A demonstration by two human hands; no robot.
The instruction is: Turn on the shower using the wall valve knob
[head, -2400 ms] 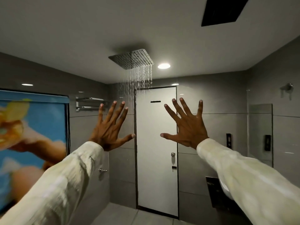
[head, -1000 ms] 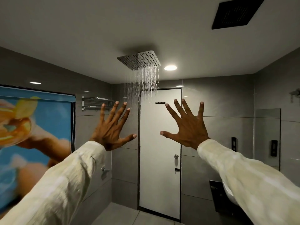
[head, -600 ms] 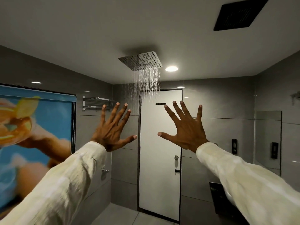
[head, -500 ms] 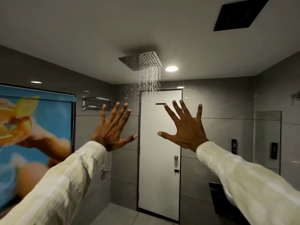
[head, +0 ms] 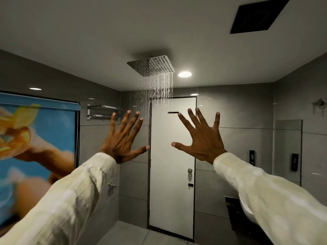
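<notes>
A square metal shower head (head: 151,65) hangs from the ceiling and water streams down from it. The small chrome wall valve knob (head: 111,185) sits on the left tiled wall, just past my left sleeve. My left hand (head: 123,140) is raised with its back to me, fingers spread wide and empty, well above the knob. My right hand (head: 200,137) is held up the same way, level with the left, fingers apart and holding nothing.
A white door (head: 172,165) with a round lock stands straight ahead. A blue printed blind (head: 35,147) covers the left wall, with a chrome towel rack (head: 102,112) beside it. A glass panel (head: 287,151) and a white basin edge (head: 245,208) are at right.
The view has drifted slightly, so the shower head and door sit a little further right. Both hands stay raised and spread; water keeps falling.
</notes>
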